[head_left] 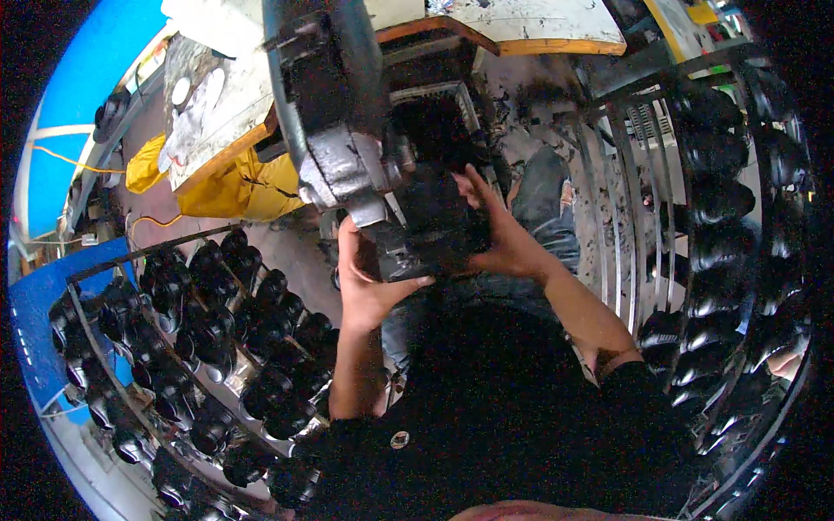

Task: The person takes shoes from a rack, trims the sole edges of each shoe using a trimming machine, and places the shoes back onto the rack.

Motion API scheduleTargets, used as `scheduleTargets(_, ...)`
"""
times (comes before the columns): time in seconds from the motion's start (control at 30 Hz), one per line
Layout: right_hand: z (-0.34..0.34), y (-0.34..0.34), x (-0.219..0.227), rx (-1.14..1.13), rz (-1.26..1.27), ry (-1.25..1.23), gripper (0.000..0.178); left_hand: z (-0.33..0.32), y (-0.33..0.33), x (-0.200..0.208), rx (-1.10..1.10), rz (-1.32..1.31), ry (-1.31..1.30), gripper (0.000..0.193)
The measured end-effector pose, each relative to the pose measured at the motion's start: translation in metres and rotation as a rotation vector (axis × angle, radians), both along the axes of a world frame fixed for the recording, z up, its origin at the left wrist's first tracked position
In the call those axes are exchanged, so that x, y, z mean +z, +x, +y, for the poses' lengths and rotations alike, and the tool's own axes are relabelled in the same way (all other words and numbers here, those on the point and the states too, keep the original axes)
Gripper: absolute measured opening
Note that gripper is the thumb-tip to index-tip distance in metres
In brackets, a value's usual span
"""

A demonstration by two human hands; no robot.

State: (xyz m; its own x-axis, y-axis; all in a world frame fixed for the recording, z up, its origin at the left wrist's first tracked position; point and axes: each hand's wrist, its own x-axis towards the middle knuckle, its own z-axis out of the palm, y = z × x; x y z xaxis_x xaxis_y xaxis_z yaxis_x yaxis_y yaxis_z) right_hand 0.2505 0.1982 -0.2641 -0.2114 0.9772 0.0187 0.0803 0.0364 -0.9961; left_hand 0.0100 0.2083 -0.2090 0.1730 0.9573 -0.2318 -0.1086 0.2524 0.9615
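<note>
A dark machine (339,104) with a metal head (341,169) stands upright in front of me, at the middle of the view. Just below the head is a bulky black piece (426,230), too dark to tell its kind. My left hand (373,291) grips its near left side, thumb stretched along the near edge and fingers partly hidden behind it. From the right, my right hand (508,234) holds the same piece, its thumb and fingers spread round the side. The lower part of the piece merges with my black shirt and the shadow.
Racks of several black, shiny, shoe-like items stand at left (208,339) and right (717,217). A stained worktable (217,95) lies far left, with yellow cloth (239,187) under its edge. Another white tabletop (547,26) is at the back. An orange cord (152,219) crosses the floor.
</note>
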Motion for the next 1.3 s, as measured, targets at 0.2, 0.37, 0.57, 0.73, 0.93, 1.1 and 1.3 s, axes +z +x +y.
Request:
scheduleTargets(0.2,-0.010,0.048,0.013,0.083,-0.142,-0.068,0.092,-0.017,0.007,-0.015,0.092,0.188,-0.223,0.112)
scheduleTargets(0.37,-0.013,0.089,0.032,-0.166,0.065,0.141,0.073,-0.018,0.028,-0.013,0.063,0.214,-0.332,0.099)
scheduleTargets(0.57,0.024,0.109,0.154,0.046,-0.725,0.411,0.070,-0.030,0.007,-0.017,0.039,0.128,-0.383,0.072)
scheduleTargets(0.73,0.012,0.104,0.143,-0.124,-0.751,0.746,0.073,-0.029,-0.012,-0.005,0.059,-0.349,-0.417,0.089)
scheduleTargets(0.93,-0.005,0.094,0.091,-0.714,0.836,0.223,0.102,-0.021,0.009,-0.046,-0.514,0.131,0.140,0.099)
scheduleTargets(1.1,-0.065,0.104,0.104,-0.721,0.780,0.390,0.104,-0.003,0.054,-0.093,-0.727,0.062,0.630,0.088)
scheduleTargets(1.3,-0.136,0.101,0.119,-0.842,0.429,0.467,0.116,0.015,0.101,-0.105,-0.917,-0.254,0.584,0.084)
